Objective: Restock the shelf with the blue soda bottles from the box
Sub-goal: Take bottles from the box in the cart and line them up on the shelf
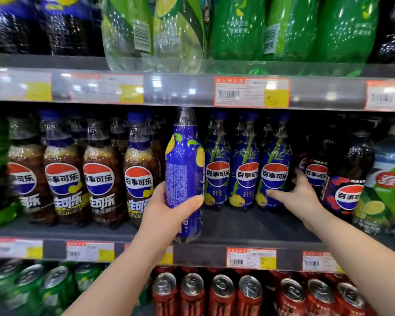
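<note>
Risk: cap point(184, 110) snagging upper rail point(169, 87) | left hand point(169, 208) gripping blue bottle point(185, 165) just left of blue row point(246, 169) | right hand point(299, 195) released, touching row's right end, possibly toppling it

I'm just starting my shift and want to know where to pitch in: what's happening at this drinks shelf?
A person is restocking the middle shelf. Their left hand grips a blue soda bottle, held upright at the shelf's front edge. Their right hand is open and reaches toward the row of three matching bottles standing further back, thumb at the rightmost one. Bare shelf shows in front of that row.
</note>
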`<act>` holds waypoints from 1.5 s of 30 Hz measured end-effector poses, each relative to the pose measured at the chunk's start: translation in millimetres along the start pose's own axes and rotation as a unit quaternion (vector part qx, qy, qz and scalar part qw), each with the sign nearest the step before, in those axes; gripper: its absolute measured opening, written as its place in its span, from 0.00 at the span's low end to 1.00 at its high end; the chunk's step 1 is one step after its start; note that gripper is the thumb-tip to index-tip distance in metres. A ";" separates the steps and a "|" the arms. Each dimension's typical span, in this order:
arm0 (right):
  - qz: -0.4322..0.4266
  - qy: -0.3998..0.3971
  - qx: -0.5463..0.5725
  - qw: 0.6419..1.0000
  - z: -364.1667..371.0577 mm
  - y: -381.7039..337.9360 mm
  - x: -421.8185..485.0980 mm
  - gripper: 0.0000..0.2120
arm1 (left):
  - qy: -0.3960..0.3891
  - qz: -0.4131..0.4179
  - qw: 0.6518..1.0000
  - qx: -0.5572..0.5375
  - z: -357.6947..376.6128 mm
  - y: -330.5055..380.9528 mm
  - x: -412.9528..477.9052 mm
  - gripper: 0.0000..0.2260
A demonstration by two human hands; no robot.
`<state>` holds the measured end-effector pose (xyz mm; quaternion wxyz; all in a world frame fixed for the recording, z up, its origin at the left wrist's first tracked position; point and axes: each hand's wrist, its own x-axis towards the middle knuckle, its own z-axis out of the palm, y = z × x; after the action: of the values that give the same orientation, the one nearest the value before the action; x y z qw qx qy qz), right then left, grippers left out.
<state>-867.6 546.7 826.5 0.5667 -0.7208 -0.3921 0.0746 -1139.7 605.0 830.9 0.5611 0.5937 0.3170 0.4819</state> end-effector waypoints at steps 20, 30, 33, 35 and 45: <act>-0.114 -0.183 0.053 0.975 53.5 -91.6 -42.7 0.25 | -0.031 -0.015 0.992 0.125 6.8 -21.5 20.3 0.24; -0.113 -0.317 0.087 0.938 85.6 -114.7 -31.0 0.32 | -0.054 0.153 0.821 0.547 -45.1 -43.5 -17.5 0.24; -0.131 -0.267 0.036 0.954 96.4 -117.5 -35.3 0.25 | -0.059 0.195 0.753 0.626 -56.0 -61.4 -16.6 0.24; -0.140 -0.220 -0.006 0.965 103.6 -121.2 -40.1 0.33 | -0.064 0.210 0.746 0.629 -58.7 -62.5 -17.7 0.23; -0.103 -0.305 0.033 0.946 100.1 -110.4 -39.2 0.42 | -0.056 0.239 0.728 0.640 -62.0 -65.9 -17.5 0.24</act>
<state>-1002.6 602.6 875.2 0.4477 -0.6002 -0.6160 0.2447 -1192.1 622.5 757.3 -0.0690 0.8941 0.3661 0.2487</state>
